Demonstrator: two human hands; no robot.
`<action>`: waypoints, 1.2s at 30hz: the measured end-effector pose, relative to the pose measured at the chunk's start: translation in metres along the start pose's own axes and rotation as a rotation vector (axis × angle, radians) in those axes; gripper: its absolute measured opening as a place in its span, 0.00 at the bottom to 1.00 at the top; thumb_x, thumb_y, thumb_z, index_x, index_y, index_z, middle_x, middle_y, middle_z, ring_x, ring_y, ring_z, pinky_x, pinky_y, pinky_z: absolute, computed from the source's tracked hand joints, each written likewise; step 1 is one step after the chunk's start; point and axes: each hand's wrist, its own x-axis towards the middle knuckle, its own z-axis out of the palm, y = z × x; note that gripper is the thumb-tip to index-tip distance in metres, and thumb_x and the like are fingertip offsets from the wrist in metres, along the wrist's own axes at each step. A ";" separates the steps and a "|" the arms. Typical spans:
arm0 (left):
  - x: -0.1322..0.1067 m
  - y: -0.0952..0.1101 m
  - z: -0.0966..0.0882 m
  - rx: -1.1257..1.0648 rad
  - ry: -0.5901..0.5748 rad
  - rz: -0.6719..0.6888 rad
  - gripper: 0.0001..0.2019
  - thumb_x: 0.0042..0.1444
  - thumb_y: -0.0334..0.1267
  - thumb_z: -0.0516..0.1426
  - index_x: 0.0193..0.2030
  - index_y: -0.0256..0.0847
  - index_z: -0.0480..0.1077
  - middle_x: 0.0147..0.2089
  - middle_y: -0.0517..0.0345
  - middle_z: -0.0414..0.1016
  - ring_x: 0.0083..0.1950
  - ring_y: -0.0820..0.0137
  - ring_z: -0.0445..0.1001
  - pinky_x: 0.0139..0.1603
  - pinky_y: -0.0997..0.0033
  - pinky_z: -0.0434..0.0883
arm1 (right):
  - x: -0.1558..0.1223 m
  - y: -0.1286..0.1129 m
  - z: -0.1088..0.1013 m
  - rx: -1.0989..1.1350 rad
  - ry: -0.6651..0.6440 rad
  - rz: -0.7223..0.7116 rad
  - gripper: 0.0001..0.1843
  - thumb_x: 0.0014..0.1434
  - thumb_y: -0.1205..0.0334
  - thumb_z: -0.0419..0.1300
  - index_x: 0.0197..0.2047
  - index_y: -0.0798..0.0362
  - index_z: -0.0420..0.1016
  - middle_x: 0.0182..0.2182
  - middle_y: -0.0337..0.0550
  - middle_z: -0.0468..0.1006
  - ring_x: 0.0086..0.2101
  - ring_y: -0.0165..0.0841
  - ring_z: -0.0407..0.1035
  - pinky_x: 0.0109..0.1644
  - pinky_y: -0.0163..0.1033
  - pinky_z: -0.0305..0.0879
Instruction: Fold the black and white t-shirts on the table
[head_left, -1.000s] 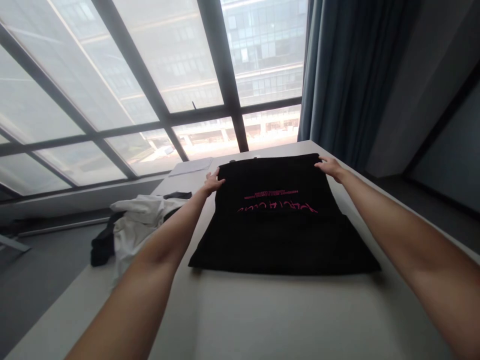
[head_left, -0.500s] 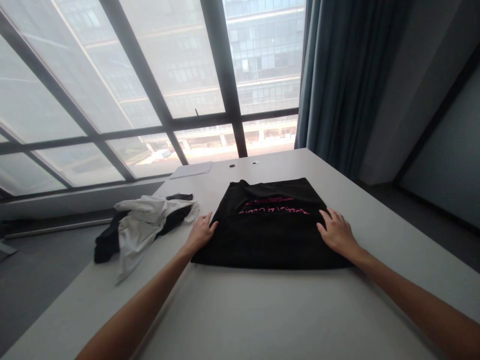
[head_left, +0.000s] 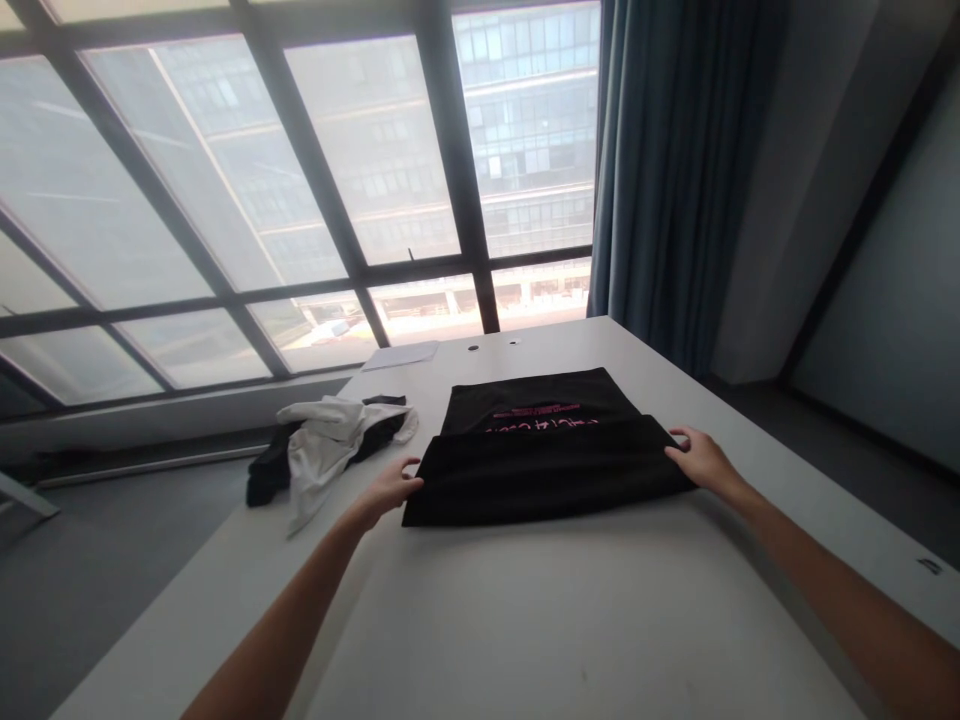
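Matt cloth garment [head_left: 540,472], smooth white tabletop [head_left: 480,610]

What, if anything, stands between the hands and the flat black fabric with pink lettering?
Nothing visible does. The left hand is at the left edge of the black fabric, the right hand at its right edge. The crumpled white and black cloth heap lies farther left, outside both hands.

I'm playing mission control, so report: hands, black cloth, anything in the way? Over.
Left hand, right hand: holding black cloth by side edges. Near part folded over, pink lettering partly covered. Crumpled clothes apart, to the left, not blocking.
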 end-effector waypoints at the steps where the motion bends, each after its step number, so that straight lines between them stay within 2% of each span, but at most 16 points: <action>1: -0.004 -0.004 0.002 0.085 -0.004 0.021 0.32 0.45 0.41 0.62 0.60 0.36 0.68 0.28 0.62 0.73 0.28 0.67 0.72 0.26 0.74 0.64 | 0.000 0.004 0.000 -0.031 -0.015 -0.002 0.21 0.55 0.60 0.62 0.52 0.58 0.77 0.33 0.47 0.81 0.35 0.40 0.76 0.39 0.37 0.67; 3: -0.008 -0.011 0.008 0.256 0.024 0.083 0.30 0.44 0.38 0.61 0.58 0.34 0.70 0.29 0.58 0.74 0.31 0.64 0.75 0.31 0.71 0.67 | -0.002 0.011 0.001 -0.094 -0.060 -0.014 0.17 0.52 0.62 0.64 0.45 0.56 0.81 0.35 0.50 0.82 0.38 0.42 0.77 0.41 0.38 0.68; 5: -0.005 -0.012 0.015 0.362 0.132 0.142 0.28 0.46 0.39 0.61 0.55 0.32 0.72 0.34 0.52 0.77 0.40 0.58 0.77 0.40 0.67 0.70 | -0.001 0.010 0.004 -0.111 -0.052 -0.036 0.15 0.50 0.63 0.65 0.42 0.56 0.82 0.38 0.52 0.83 0.41 0.44 0.77 0.44 0.39 0.68; 8: 0.011 -0.001 0.027 0.377 0.237 0.197 0.25 0.51 0.43 0.60 0.55 0.34 0.73 0.44 0.46 0.77 0.52 0.54 0.75 0.51 0.64 0.69 | 0.009 -0.004 0.005 -0.029 0.010 -0.054 0.19 0.52 0.62 0.64 0.48 0.57 0.81 0.41 0.52 0.83 0.42 0.42 0.77 0.46 0.38 0.69; 11: 0.029 0.012 0.036 0.360 0.248 0.215 0.19 0.51 0.44 0.62 0.48 0.37 0.76 0.41 0.46 0.79 0.49 0.54 0.77 0.49 0.64 0.69 | 0.023 -0.023 0.005 0.015 -0.011 -0.014 0.23 0.51 0.62 0.66 0.51 0.57 0.79 0.38 0.48 0.83 0.39 0.39 0.78 0.45 0.37 0.70; 15: 0.042 0.018 0.041 0.328 0.272 0.201 0.11 0.48 0.40 0.65 0.37 0.39 0.76 0.35 0.48 0.79 0.44 0.54 0.78 0.45 0.63 0.70 | 0.032 -0.037 0.009 -0.022 -0.028 0.079 0.17 0.45 0.64 0.68 0.41 0.57 0.81 0.31 0.46 0.82 0.36 0.40 0.78 0.42 0.38 0.70; 19: 0.043 0.020 0.041 0.283 0.297 0.224 0.05 0.47 0.33 0.63 0.31 0.39 0.71 0.34 0.50 0.78 0.42 0.57 0.77 0.46 0.64 0.70 | 0.032 -0.041 0.009 -0.006 -0.018 0.069 0.07 0.41 0.67 0.67 0.28 0.54 0.78 0.28 0.42 0.80 0.36 0.39 0.76 0.42 0.38 0.70; 22: 0.035 0.025 0.037 0.226 0.312 0.278 0.04 0.49 0.33 0.60 0.31 0.40 0.68 0.35 0.52 0.77 0.43 0.60 0.76 0.46 0.65 0.69 | 0.029 -0.047 0.001 0.058 -0.002 0.006 0.05 0.44 0.67 0.65 0.29 0.54 0.76 0.30 0.44 0.80 0.37 0.37 0.76 0.44 0.37 0.69; 26: 0.005 0.037 0.023 0.149 0.290 0.373 0.07 0.54 0.38 0.57 0.38 0.41 0.67 0.31 0.59 0.73 0.37 0.65 0.74 0.40 0.69 0.69 | 0.013 -0.057 -0.032 0.236 -0.007 -0.115 0.06 0.49 0.64 0.62 0.33 0.54 0.73 0.35 0.44 0.81 0.39 0.36 0.75 0.46 0.36 0.69; 28: -0.021 0.042 0.011 0.100 0.249 0.433 0.10 0.55 0.43 0.58 0.40 0.41 0.67 0.27 0.63 0.69 0.31 0.68 0.71 0.34 0.72 0.67 | -0.005 -0.057 -0.058 0.417 -0.044 -0.196 0.10 0.49 0.58 0.65 0.33 0.53 0.72 0.34 0.45 0.80 0.40 0.39 0.75 0.47 0.39 0.70; 30: -0.053 0.046 -0.003 -0.003 0.181 0.525 0.14 0.55 0.48 0.60 0.42 0.41 0.68 0.27 0.63 0.69 0.30 0.70 0.69 0.33 0.73 0.66 | -0.030 -0.052 -0.087 0.539 -0.122 -0.230 0.17 0.46 0.51 0.69 0.35 0.52 0.73 0.36 0.46 0.80 0.42 0.43 0.74 0.50 0.43 0.70; 32: -0.088 0.046 -0.017 -0.072 0.063 0.546 0.18 0.54 0.51 0.62 0.44 0.41 0.70 0.30 0.60 0.73 0.32 0.68 0.71 0.33 0.72 0.67 | -0.059 -0.041 -0.114 0.533 -0.210 -0.215 0.22 0.45 0.45 0.71 0.38 0.50 0.75 0.39 0.47 0.80 0.45 0.46 0.74 0.51 0.45 0.70; 34: -0.122 0.041 -0.028 -0.112 -0.067 0.513 0.20 0.52 0.51 0.65 0.46 0.40 0.72 0.36 0.54 0.78 0.36 0.64 0.74 0.37 0.68 0.71 | -0.089 -0.024 -0.134 0.490 -0.290 -0.201 0.24 0.45 0.44 0.71 0.41 0.49 0.77 0.42 0.50 0.80 0.46 0.48 0.73 0.52 0.48 0.70; 36: -0.154 0.032 -0.036 -0.076 -0.216 0.480 0.17 0.53 0.50 0.65 0.43 0.41 0.76 0.41 0.50 0.80 0.43 0.58 0.77 0.45 0.61 0.74 | -0.118 -0.004 -0.147 0.414 -0.384 -0.201 0.20 0.48 0.46 0.70 0.41 0.47 0.80 0.44 0.51 0.80 0.48 0.49 0.73 0.55 0.49 0.70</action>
